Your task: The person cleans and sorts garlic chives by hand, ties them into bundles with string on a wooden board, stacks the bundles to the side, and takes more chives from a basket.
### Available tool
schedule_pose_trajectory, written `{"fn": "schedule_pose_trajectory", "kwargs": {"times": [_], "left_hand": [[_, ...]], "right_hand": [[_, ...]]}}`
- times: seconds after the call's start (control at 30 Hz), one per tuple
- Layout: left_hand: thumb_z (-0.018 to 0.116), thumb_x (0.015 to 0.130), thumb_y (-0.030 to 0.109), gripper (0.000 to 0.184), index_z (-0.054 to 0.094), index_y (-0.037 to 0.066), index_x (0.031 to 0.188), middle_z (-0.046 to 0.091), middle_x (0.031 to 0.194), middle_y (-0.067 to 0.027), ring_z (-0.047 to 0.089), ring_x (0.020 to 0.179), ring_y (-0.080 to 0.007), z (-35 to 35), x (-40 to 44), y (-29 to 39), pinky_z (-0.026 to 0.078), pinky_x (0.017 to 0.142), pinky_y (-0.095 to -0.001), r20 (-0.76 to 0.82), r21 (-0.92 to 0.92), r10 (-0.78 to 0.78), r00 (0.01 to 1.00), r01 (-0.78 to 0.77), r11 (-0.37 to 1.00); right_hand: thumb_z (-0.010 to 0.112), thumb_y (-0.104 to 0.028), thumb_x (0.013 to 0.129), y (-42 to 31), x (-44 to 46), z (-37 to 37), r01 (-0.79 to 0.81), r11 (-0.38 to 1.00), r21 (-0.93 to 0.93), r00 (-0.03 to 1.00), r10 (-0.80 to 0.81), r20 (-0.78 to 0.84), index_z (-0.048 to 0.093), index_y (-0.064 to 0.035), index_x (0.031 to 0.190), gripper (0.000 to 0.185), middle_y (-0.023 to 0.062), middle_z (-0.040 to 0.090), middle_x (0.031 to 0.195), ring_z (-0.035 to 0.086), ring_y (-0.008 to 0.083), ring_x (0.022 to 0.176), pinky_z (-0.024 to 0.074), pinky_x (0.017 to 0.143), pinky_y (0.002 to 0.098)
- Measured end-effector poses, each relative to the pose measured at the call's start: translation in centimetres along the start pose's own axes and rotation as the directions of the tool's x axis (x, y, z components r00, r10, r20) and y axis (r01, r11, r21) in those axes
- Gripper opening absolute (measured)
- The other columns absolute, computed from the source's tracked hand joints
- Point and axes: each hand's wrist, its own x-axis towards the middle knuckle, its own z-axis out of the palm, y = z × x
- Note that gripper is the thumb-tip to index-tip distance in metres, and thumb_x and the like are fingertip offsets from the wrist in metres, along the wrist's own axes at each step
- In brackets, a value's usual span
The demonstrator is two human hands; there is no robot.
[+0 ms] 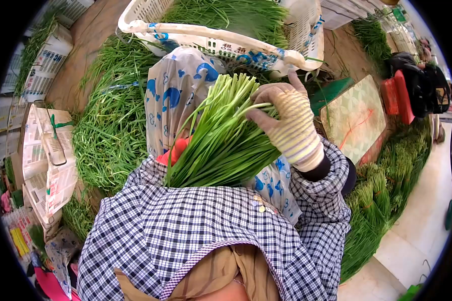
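Observation:
A thick bunch of green chives (pixel 226 135) lies slanted across my lap, its pale cut ends pointing up and away. My left hand (pixel 178 149), in a red-orange glove, is closed round the left side of the bunch; most of it is hidden by leaves and sleeve. At the upper right of the bunch is my right hand (pixel 284 113) in a striped knitted glove. Its thumb and fingers pinch a chive stalk (pixel 260 106) that bends out from the rest. Under the bunch, a whitish plastic sheet with blue prints (pixel 186 75) covers my lap.
Ahead stands a white plastic crate (pixel 211 35) with more chives. A loose heap of chives (pixel 110 130) lies on the left, beside a tipped white crate (pixel 47 160). Tied bunches (pixel 376 200) line the right, near a patterned board (pixel 354 118) and a red-and-black bag (pixel 407 95).

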Motion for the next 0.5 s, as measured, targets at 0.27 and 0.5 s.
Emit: {"fn": "schedule_pose_trajectory", "kwargs": {"times": [0.27,0.5], "left_hand": [[0.084,0.067,0.04,0.106,0.026,0.006,0.149,0.042,0.144,-0.0124,0.046,0.129,-0.0247,-0.1,0.1,1.3,0.039,0.108,-0.0391,0.242,0.202,0.006,0.97,-0.057,0.978],[0.083,0.069,0.035,0.105,0.023,0.005,0.15,0.042,0.146,-0.0126,0.044,0.131,-0.0248,1.7,-0.3,1.7,0.035,0.111,-0.0391,0.271,0.141,0.018,0.962,-0.058,0.988]], "right_hand": [[0.071,-0.001,0.08,-3.3,0.3,0.3,-0.449,0.342,0.825,0.836,0.487,0.254,0.055,-0.001,0.127,0.049,0.0077,0.068,0.096,0.065,0.0153,0.09,0.0476,0.097,0.0312],[0.079,-0.005,0.074,-1.8,-1.9,1.0,-0.181,0.843,0.506,0.977,0.098,0.187,0.037,-0.0026,0.144,0.082,0.0078,0.069,0.107,0.061,0.0202,0.11,0.0278,0.114,0.0435]]}}
